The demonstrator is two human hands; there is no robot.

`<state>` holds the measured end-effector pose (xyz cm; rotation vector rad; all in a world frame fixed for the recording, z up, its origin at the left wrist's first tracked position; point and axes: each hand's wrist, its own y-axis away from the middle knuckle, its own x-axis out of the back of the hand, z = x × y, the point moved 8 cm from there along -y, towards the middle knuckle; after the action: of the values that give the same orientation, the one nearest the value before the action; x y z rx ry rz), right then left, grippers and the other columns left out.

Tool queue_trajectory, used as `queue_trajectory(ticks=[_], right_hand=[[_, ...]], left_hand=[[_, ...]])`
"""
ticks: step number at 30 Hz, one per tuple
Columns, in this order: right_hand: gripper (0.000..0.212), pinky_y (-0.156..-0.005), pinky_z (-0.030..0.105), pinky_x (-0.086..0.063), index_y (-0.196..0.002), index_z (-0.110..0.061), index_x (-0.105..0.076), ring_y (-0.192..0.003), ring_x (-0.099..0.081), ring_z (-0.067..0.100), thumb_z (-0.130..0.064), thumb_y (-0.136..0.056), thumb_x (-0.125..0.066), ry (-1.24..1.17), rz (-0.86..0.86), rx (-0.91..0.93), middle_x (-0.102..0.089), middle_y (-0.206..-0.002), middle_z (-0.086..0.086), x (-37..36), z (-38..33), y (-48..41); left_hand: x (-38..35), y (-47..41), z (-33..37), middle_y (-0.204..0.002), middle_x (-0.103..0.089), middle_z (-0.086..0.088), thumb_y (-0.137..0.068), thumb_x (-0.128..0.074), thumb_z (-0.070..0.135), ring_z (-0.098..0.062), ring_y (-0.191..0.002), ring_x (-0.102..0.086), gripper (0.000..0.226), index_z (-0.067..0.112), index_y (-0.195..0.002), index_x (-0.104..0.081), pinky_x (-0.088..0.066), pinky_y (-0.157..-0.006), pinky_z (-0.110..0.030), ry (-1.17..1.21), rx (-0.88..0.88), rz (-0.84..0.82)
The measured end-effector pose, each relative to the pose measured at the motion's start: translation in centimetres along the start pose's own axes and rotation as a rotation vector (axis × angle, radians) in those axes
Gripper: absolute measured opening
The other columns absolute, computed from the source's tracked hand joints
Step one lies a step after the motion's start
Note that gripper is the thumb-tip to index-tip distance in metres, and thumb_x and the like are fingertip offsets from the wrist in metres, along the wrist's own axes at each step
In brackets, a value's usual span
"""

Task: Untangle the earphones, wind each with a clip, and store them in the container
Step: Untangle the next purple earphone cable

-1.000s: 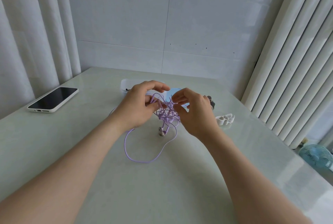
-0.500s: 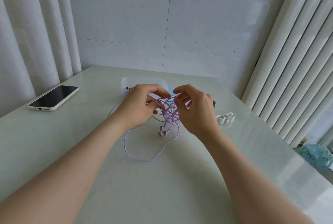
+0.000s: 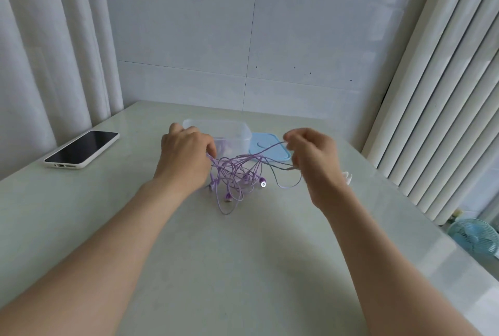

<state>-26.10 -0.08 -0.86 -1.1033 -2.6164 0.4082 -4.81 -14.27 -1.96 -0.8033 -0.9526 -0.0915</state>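
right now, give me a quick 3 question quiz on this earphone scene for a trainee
1. True or false: the blue lid sits on the clear container.
2. What lies near the left edge of the table? A) phone B) mug C) book
3. Which hands grip the purple earphones?
Key: 1 false, the lid lies on the table beside the container. 2 A. 3 both, the left hand and the right hand.

Perhaps clips (image 3: pixel 348 176), mostly behind right hand (image 3: pixel 316 162)
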Motion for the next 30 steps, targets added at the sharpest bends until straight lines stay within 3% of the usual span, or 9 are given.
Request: queue_trajectory(ticks=[3,6,11,14,18,21,23,26,30], right_hand=[[0.012,-0.058,0.024,-0.035,-0.077,-0.022,-0.076,-0.047,-0.034,0.010,-0.027,-0.088,-0.073,0.530,-0.140,0.313,-0.039,-0.044,-0.012,-2.3,-0.9,1.0],[0.027,-0.074,0.027,-0.046,-0.072,-0.033,-0.070,-0.050,-0.037,0.012,-0.050,-0.093,-0.070,0.705,-0.215,0.389,-0.050,-0.050,-0.027,-3.7,-0.8,1.6],[0.023,-0.050,0.031,-0.050,-0.076,-0.018,-0.068,-0.035,-0.053,0.018,-0.029,-0.095,-0.066,0.532,-0.439,0.225,-0.057,-0.045,-0.001,-4.4,-1.0,2.9],[0.021,-0.046,0.024,-0.038,-0.092,-0.010,-0.075,-0.033,-0.037,0.019,-0.025,-0.102,-0.064,0.266,-0.563,0.100,-0.044,-0.044,0.004,-4.9,-1.4,3.7],[0.032,-0.048,0.026,-0.029,-0.103,-0.015,-0.077,-0.041,-0.029,0.020,-0.030,-0.111,-0.050,-0.045,-0.457,0.116,-0.031,-0.051,0.007,-4.4,-2.4,2.6],[0.034,-0.062,0.034,-0.043,-0.101,-0.012,-0.075,-0.060,-0.059,0.027,-0.026,-0.113,-0.046,-0.276,-0.218,0.150,-0.051,-0.064,0.011,-2.4,-2.8,1.3],[0.032,-0.072,0.033,-0.049,-0.102,-0.013,-0.072,-0.086,-0.073,0.031,-0.026,-0.112,-0.045,-0.475,-0.094,0.115,-0.069,-0.086,0.012,-1.1,-3.0,0.8],[0.022,-0.085,0.037,-0.057,-0.099,-0.013,-0.063,-0.104,-0.077,0.034,-0.023,-0.110,-0.047,-0.877,0.036,-0.108,-0.075,-0.114,0.015,-0.1,-1.7,0.5],[0.012,-0.077,0.047,-0.065,-0.114,-0.009,-0.051,-0.096,-0.076,0.049,-0.014,-0.110,-0.041,-1.202,0.160,-0.276,-0.075,-0.115,0.027,0.2,-0.3,0.8]], left_hand=[[0.1,0.0,0.4,-0.104,-0.066,0.012,-0.088,-0.042,0.013,-0.028,-0.107,-0.035,0.041,0.030,-0.082,-0.079,-0.019,-0.079,-0.034,0.029,0.046,-0.012],[0.2,0.2,0.9,-0.099,-0.065,0.016,-0.084,-0.034,0.044,-0.022,-0.100,-0.028,0.043,0.029,-0.075,-0.073,-0.016,-0.073,-0.035,0.033,0.032,-0.011],[0.1,0.8,2.5,-0.119,-0.051,0.025,-0.068,-0.050,0.071,-0.017,-0.111,-0.027,0.044,0.047,-0.096,-0.073,-0.015,-0.081,-0.033,0.027,-0.123,-0.025],[-0.2,1.1,3.1,-0.131,-0.044,0.024,-0.062,-0.048,0.081,-0.020,-0.115,-0.026,0.053,0.052,-0.099,-0.072,-0.014,-0.080,-0.033,-0.043,-0.213,-0.046],[-0.8,1.1,2.8,-0.130,-0.040,0.025,-0.073,-0.053,0.090,-0.021,-0.115,-0.025,0.051,0.046,-0.088,-0.073,-0.018,-0.083,-0.037,-0.120,-0.183,-0.086],[-0.7,1.0,2.4,-0.131,-0.044,0.020,-0.094,-0.052,0.069,-0.023,-0.117,-0.026,0.037,0.038,-0.093,-0.073,-0.014,-0.080,-0.037,-0.170,-0.144,-0.043],[-0.7,1.0,1.9,-0.137,-0.045,0.017,-0.100,-0.055,0.044,-0.024,-0.125,-0.025,0.019,0.041,-0.112,-0.069,-0.013,-0.083,-0.038,-0.161,-0.117,-0.035],[-0.9,0.8,1.4,-0.146,-0.041,0.014,-0.089,-0.063,0.011,-0.023,-0.139,-0.022,0.057,0.046,-0.133,-0.057,-0.015,-0.096,-0.040,-0.127,-0.094,-0.045],[-1.0,0.7,2.4,-0.149,-0.041,0.016,-0.080,-0.064,-0.006,-0.018,-0.142,-0.022,0.071,0.052,-0.121,-0.066,-0.012,-0.104,-0.040,-0.081,-0.164,-0.038]])
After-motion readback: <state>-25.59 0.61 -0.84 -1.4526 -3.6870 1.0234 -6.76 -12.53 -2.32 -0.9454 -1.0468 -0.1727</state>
